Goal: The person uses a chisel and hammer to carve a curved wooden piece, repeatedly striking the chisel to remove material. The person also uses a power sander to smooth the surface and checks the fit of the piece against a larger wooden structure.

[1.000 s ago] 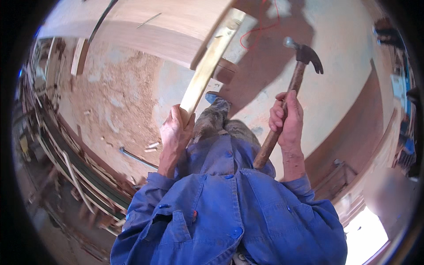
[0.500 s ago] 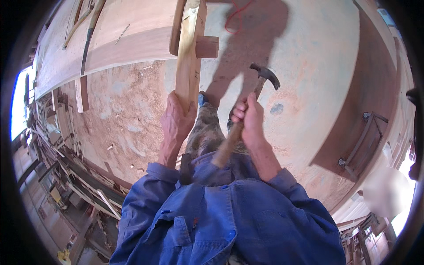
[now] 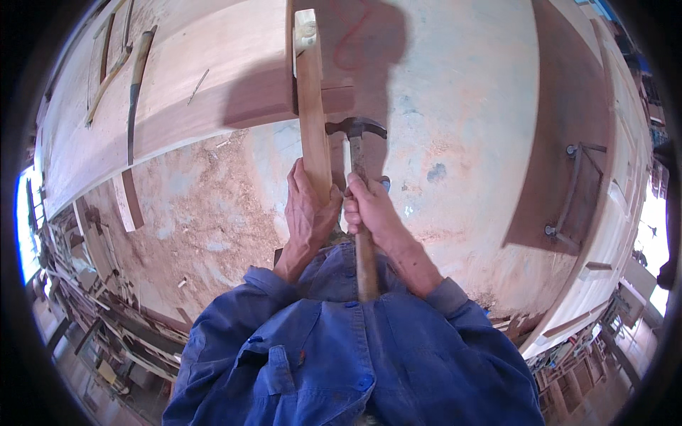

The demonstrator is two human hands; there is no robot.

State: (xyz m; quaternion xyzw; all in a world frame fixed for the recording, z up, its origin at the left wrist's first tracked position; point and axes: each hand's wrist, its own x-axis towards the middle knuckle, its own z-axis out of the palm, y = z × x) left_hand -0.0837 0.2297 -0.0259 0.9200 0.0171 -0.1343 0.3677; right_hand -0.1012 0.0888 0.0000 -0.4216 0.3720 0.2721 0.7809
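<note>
**Hammer comes down beside the wooden strip**

The claw hammer (image 3: 357, 142) has swung in from its raised spot at two o'clock a second ago and now sits close beside the pale wooden strip (image 3: 312, 113), its steel head at twelve o'clock from the hands, level with the dark reddish board (image 3: 270, 99) the strip runs across. The right hand (image 3: 369, 209) is wrapped tight round the wooden handle, fingers fully curled, no gap to see. The left hand (image 3: 309, 213) is clamped round the lower end of the strip, thumb over the front, holding it upright in the picture.

Both hands have drawn together since half a second back; they now sit side by side, almost touching, just above the blue jacket (image 3: 341, 355). The strip has swung too (it leaned off toward one o'clock a second ago) and now points nearly straight to twelve, its white-capped tip (image 3: 305, 32) near the top edge.

My read: the hammer is closing on the joint where strip meets board, so a blow looks near or just landed; whether head touches wood I cannot tell. Sawdust covers the floor (image 3: 199, 213) at nine o'clock.
</note>
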